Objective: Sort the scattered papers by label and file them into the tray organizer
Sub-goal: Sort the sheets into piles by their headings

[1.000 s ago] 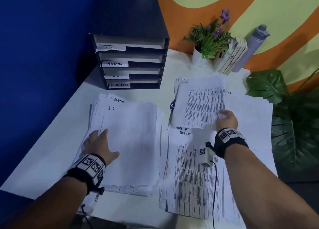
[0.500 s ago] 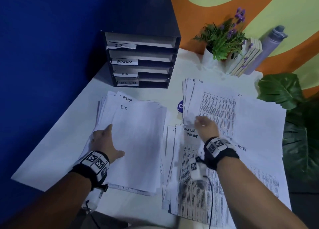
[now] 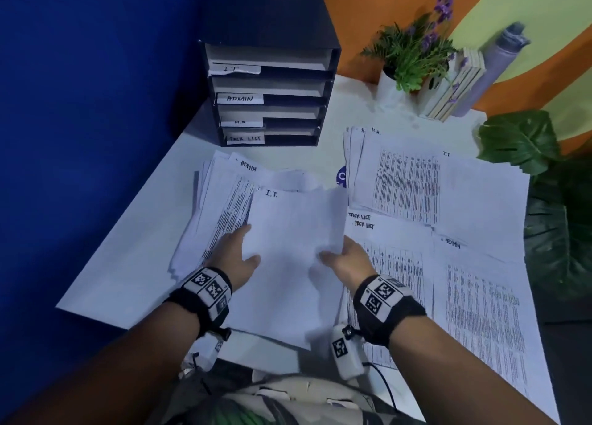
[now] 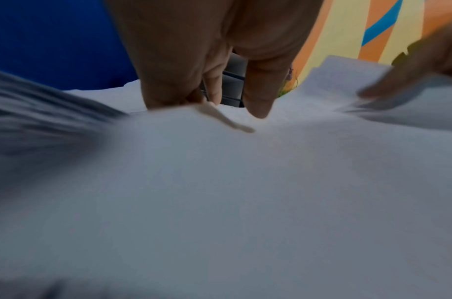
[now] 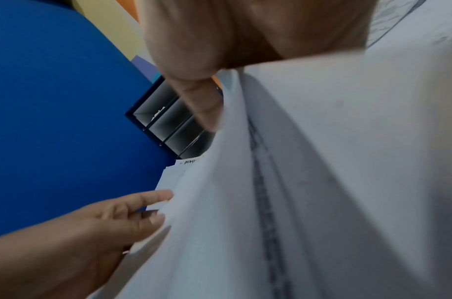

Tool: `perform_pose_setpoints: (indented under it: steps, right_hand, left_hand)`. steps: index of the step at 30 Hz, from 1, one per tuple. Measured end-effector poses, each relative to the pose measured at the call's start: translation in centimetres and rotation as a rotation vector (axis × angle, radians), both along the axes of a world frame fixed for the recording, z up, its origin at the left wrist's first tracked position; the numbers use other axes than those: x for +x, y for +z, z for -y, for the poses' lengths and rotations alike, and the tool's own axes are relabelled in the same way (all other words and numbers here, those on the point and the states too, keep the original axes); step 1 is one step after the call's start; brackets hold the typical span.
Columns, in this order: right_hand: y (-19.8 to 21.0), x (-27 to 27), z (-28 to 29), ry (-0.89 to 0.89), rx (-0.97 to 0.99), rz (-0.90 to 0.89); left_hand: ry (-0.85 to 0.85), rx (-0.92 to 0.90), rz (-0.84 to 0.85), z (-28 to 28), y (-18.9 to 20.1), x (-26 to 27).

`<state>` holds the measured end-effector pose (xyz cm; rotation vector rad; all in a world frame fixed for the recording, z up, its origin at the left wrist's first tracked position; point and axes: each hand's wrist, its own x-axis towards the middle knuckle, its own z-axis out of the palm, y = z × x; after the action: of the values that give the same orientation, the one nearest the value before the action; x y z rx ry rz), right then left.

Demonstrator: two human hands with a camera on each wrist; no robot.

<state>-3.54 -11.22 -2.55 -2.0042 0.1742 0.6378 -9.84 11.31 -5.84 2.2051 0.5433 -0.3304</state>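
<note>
A white sheet labelled I.T. [image 3: 288, 232] is raised off the left pile [image 3: 221, 207], which shows an ADMIN sheet and a printed page beneath. My left hand [image 3: 246, 248] grips its left edge, thumb on top and fingers under the paper [image 4: 245, 182]. My right hand [image 3: 333, 255] pinches the right edge, thumb [image 5: 207, 105] pressed on the sheet [image 5: 322, 161]. The dark tray organizer [image 3: 330, 72] stands at the back, its slots tagged IT, ADMIN, H.R and TASK LIST. More piles lie to the right: H.R and I.T. sheets [image 3: 407, 181], TASK LIST sheets [image 3: 394, 264], an ADMIN sheet [image 3: 480, 312].
A potted plant [image 3: 413, 56], upright books [image 3: 455, 85] and a grey bottle [image 3: 499, 62] stand at the back right. Big green leaves [image 3: 544, 200] hang over the table's right side. A blue wall [image 3: 96, 136] runs along the left. The white table [image 3: 134, 264] has bare surface by its left edge.
My right hand left the right-hand piles and came across to the left pile. Both hands have taken the I.T. sheet and lifted it, baring a printed page below.
</note>
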Motion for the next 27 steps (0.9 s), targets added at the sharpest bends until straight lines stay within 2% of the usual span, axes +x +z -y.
perform_pose_setpoints:
  steps: [5,10,14,18,24,27]
  right_hand:
    - [1.0,-0.3,1.1,-0.197,0.100,0.132]
    - [1.4,0.0,2.1,-0.156,0.124,0.232]
    - [0.3,-0.1,3.1,-0.232,0.101,0.180]
    - [-0.5,-0.4,4.0,-0.240,0.016,0.169]
    - [-0.8,-0.2,4.0,-0.249,0.054,0.217]
    - [0.1,-0.3,4.0,-0.159,0.116,0.139]
  left_hand:
    - [0.153,-0.169,0.046,0.1,1.3,0.5]
    - [0.151,-0.168,0.028,0.2,1.1,0.4]
    - [0.238,-0.129,0.064,0.2,1.1,0.7]
    - [0.249,-0.137,0.096,0.4,1.5,0.7]
    - [0.188,-0.149,0.096,1.1,1.4,0.7]
    - [0.262,-0.141,0.149,1.9,1.7,1.3]
